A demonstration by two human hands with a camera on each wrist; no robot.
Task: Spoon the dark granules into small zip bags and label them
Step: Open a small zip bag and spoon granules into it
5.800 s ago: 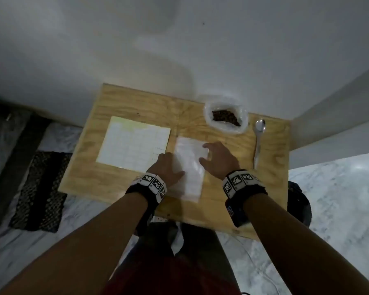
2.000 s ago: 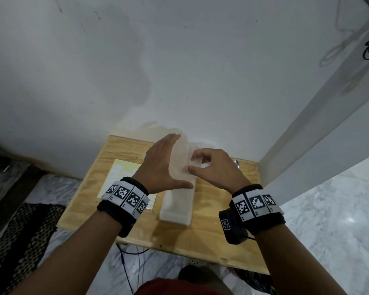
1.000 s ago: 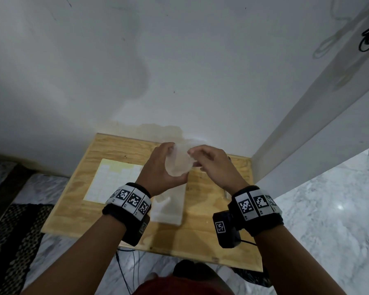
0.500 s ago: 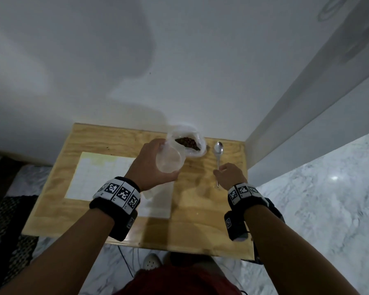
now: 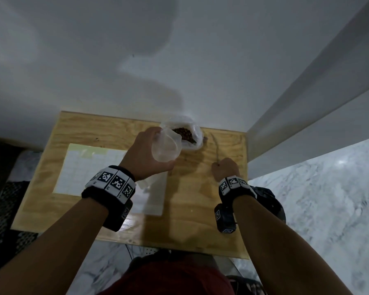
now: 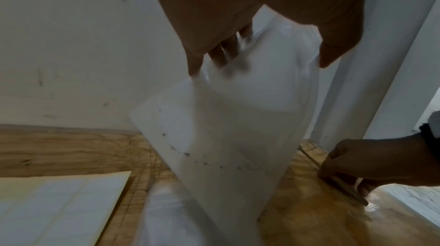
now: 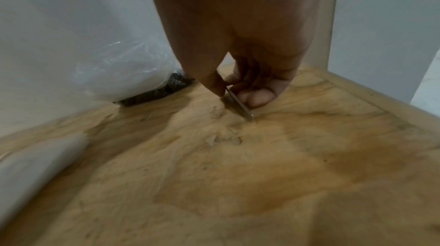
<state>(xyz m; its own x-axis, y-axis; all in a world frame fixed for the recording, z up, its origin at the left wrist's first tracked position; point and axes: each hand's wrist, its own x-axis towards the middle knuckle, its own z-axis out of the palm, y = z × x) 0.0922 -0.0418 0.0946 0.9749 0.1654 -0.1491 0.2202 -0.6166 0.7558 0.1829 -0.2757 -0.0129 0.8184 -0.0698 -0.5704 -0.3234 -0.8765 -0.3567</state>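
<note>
My left hand (image 5: 162, 150) holds a small clear zip bag (image 5: 168, 153) with its mouth open, above the wooden table (image 5: 200, 209) and just in front of the big clear bag of dark granules (image 5: 184, 135). In the left wrist view the zip bag (image 6: 226, 137) hangs from my fingers (image 6: 221, 52). My right hand (image 5: 218, 166) grips the handle of the metal spoon (image 5: 216, 149), which is blurred. In the right wrist view, thumb and fingers pinch the spoon handle (image 7: 238, 107) low over the table.
A white label sheet (image 5: 90, 167) lies on the left of the table. A stack of empty zip bags (image 5: 156, 194) lies under my left wrist. A white wall runs behind the table and a white post (image 5: 307, 92) stands at its right corner.
My right hand has closed on the spoon handle and the spoon has started to move. My left hand has carried the open zip bag closer to the granule bag.
</note>
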